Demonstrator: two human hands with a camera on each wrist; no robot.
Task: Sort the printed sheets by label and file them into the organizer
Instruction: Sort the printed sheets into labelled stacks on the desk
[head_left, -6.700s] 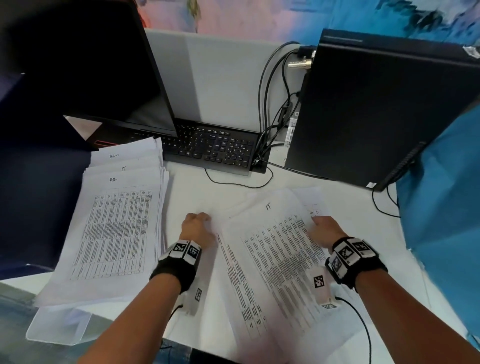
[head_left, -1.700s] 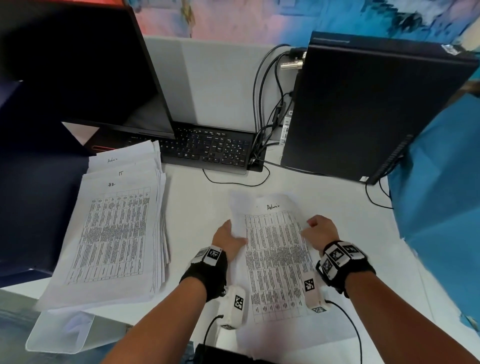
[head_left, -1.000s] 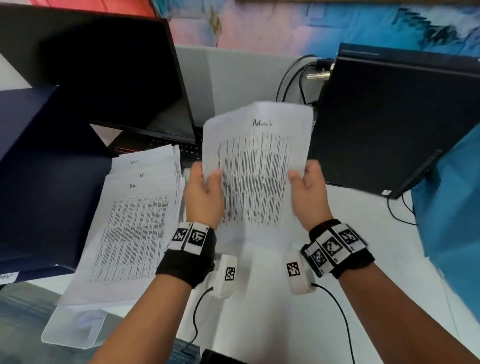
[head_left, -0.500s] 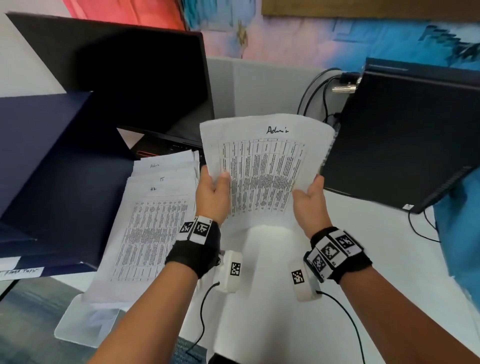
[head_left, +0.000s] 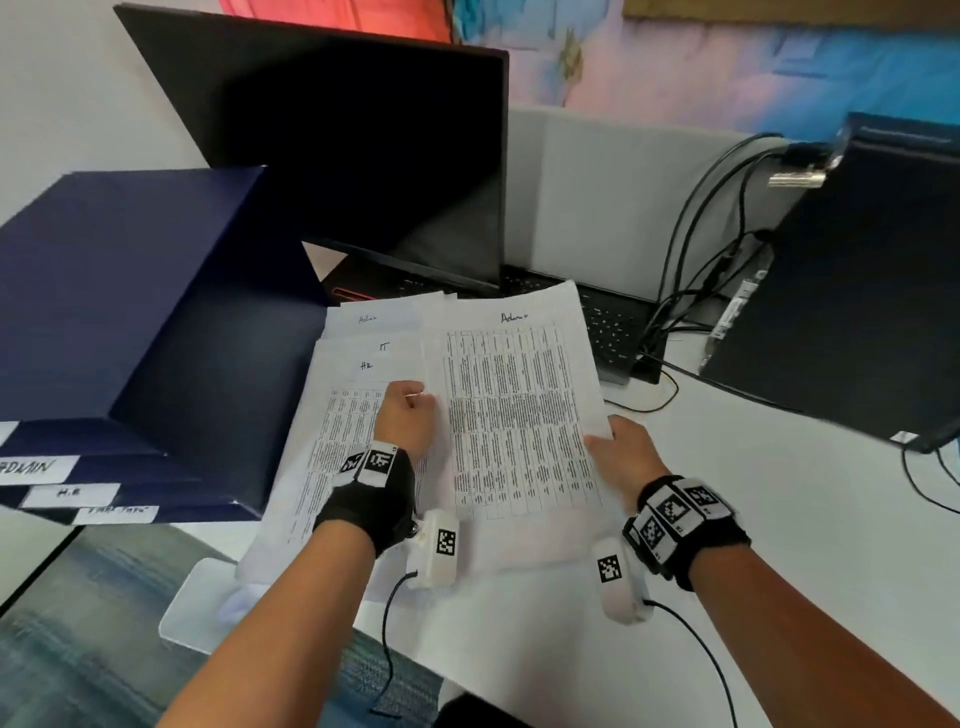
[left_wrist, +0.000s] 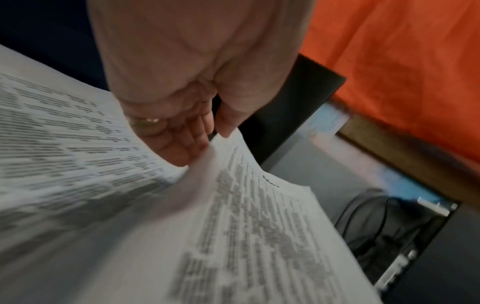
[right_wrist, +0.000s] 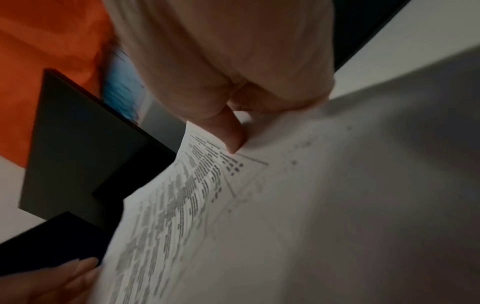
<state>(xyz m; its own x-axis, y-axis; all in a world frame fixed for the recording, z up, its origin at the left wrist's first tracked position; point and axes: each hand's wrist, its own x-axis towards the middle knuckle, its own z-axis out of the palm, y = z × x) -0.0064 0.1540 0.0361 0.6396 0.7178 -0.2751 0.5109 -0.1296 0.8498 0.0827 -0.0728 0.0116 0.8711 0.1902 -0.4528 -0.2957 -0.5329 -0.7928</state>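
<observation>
Printed sheet (head_left: 514, 415) text too small to read; blurred in both wrist views. Left hand (head_left: 408, 421) fingers hidden behind sheet. Organizer (head_left: 130, 332) cut off at left edge, lowest label (head_left: 115, 513) illegible.

office desk, dark monitor (head_left: 363, 156), keyboard (head_left: 613, 327), computer tower (head_left: 841, 291), labelled file organizer (head_left: 130, 322)

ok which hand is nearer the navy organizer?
Left. The left hand holds the Admin sheet's left edge, above the sorted stack beside the organizer. The right hand holds the sheet's far edge, farther away.
</observation>
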